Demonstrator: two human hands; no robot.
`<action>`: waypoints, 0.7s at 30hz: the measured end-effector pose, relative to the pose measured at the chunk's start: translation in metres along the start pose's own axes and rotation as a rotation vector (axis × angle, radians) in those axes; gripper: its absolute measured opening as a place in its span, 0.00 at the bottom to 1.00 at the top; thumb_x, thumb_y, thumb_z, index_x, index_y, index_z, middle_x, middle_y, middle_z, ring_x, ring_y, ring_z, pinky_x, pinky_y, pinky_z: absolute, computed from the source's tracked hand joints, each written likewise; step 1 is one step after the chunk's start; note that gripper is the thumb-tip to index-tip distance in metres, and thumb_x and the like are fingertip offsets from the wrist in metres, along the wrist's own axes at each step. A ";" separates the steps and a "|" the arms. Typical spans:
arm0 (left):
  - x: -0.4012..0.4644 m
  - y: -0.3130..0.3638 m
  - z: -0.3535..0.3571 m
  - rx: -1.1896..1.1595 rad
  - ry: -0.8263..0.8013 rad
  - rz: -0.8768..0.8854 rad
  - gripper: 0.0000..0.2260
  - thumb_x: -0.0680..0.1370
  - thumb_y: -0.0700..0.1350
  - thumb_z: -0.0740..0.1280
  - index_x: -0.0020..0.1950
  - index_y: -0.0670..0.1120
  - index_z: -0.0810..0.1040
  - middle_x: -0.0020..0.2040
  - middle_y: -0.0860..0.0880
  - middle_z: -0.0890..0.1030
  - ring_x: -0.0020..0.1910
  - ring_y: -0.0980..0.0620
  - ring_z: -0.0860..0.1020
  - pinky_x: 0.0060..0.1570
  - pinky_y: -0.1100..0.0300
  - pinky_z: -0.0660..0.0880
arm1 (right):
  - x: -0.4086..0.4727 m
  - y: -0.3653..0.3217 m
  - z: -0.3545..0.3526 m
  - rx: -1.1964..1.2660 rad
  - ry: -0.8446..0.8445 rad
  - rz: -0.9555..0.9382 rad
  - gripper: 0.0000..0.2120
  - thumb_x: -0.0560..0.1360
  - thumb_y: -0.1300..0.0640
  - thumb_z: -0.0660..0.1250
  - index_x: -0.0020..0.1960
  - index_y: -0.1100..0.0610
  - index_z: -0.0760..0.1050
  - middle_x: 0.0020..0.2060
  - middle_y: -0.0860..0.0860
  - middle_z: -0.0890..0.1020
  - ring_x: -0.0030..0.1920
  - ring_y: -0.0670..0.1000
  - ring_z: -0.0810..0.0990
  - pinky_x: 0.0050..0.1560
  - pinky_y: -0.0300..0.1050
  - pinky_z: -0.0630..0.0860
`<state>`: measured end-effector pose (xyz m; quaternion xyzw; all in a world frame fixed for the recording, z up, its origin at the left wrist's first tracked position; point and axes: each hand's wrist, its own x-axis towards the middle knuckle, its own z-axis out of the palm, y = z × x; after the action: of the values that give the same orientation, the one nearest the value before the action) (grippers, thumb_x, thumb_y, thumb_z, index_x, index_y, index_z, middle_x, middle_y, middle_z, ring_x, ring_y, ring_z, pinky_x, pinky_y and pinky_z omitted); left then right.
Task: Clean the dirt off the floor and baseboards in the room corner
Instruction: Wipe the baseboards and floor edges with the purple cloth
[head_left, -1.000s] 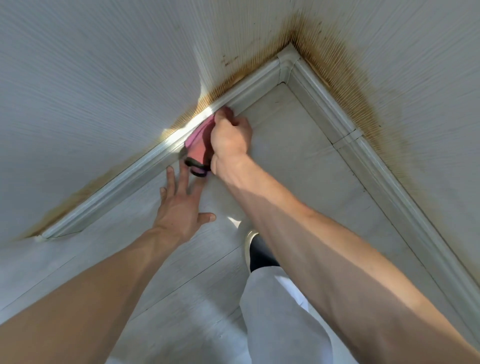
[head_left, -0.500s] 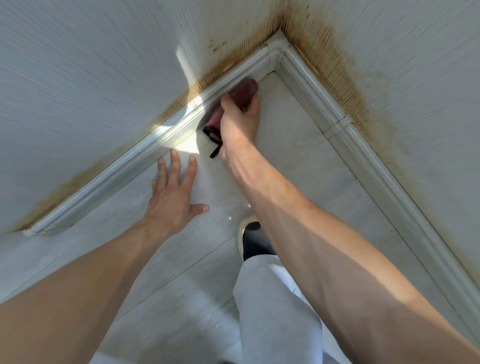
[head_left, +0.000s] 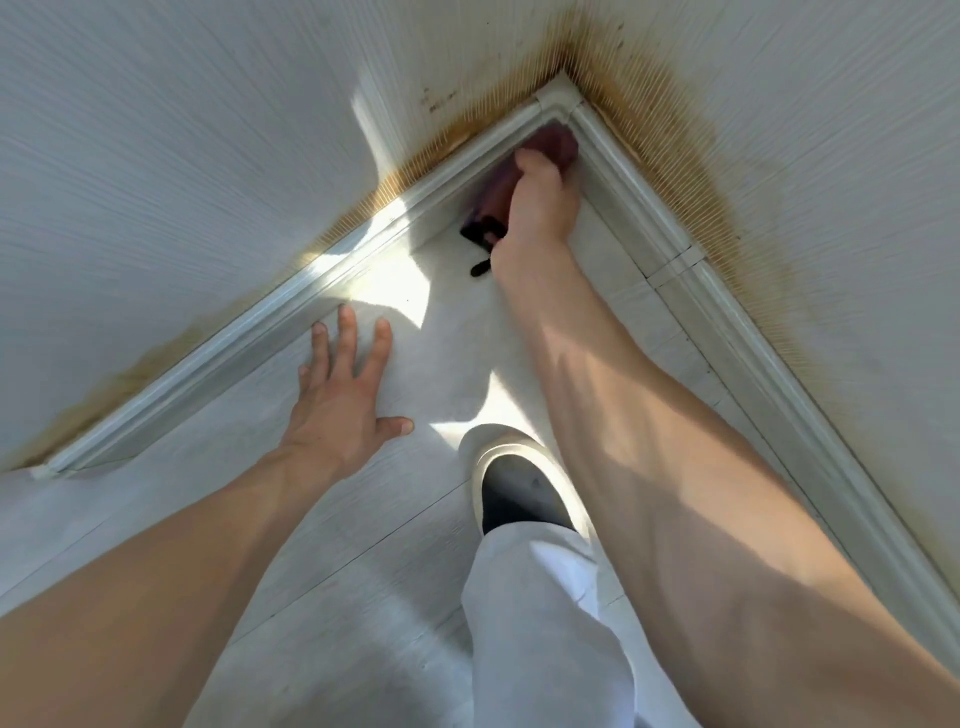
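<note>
A room corner with pale, wood-grain floor (head_left: 322, 561) planks and white textured walls fills the view, two runs of white baseboard meeting at the far right. The left baseboard (head_left: 270, 332) slants from the near left up to the corner; the right baseboard (head_left: 727, 317) runs from the corner toward the near right, with a joint piece partway along. A band of brown-yellow dirt (head_left: 675, 171) stains the walls just above both boards, thickest at the corner itself, and dark specks mark the left wall near it. Patches of sunlight fall across the left baseboard and the floor beside it.

The person's right hand (head_left: 540, 208) reaches into the corner, fingers curled over a dark pink cleaning pad (head_left: 556, 148) that is pressed where the floor meets the left baseboard, its far end touching the corner. The pad is blurred; a black strap (head_left: 480, 236) trails from its near end onto the floor.

The left hand (head_left: 340, 400) lies flat on the floor near the left baseboard, fingers straight and slightly spread, thumb stretched out to the right, well apart from the pad.

Between the forearms, a white slipper (head_left: 485, 452) with a dark sock and a white trouser leg (head_left: 540, 623) stand on the floor.
</note>
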<state>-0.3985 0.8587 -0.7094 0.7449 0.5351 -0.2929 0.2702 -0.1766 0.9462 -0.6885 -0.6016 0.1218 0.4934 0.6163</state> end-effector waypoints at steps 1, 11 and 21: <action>0.000 0.001 0.000 -0.013 -0.006 0.001 0.51 0.77 0.63 0.68 0.81 0.56 0.29 0.79 0.47 0.23 0.79 0.39 0.28 0.79 0.37 0.46 | -0.010 0.005 0.004 -0.039 -0.002 0.000 0.41 0.71 0.60 0.72 0.80 0.47 0.60 0.70 0.54 0.76 0.66 0.59 0.78 0.70 0.63 0.73; 0.000 0.000 0.001 -0.027 0.011 0.007 0.52 0.77 0.64 0.69 0.81 0.56 0.30 0.79 0.48 0.24 0.79 0.40 0.28 0.79 0.38 0.46 | -0.003 0.005 -0.012 -0.022 -0.056 -0.005 0.39 0.76 0.72 0.67 0.82 0.53 0.59 0.75 0.55 0.72 0.69 0.57 0.76 0.72 0.59 0.73; 0.000 -0.001 0.001 -0.014 0.020 0.006 0.51 0.77 0.65 0.67 0.81 0.56 0.30 0.79 0.48 0.24 0.79 0.40 0.29 0.80 0.37 0.46 | 0.002 -0.001 -0.009 -0.119 0.121 -0.126 0.29 0.75 0.70 0.70 0.73 0.53 0.74 0.61 0.51 0.82 0.59 0.52 0.81 0.64 0.51 0.79</action>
<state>-0.3999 0.8579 -0.7101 0.7475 0.5375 -0.2808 0.2710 -0.1705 0.9393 -0.6918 -0.6721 0.0910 0.4228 0.6010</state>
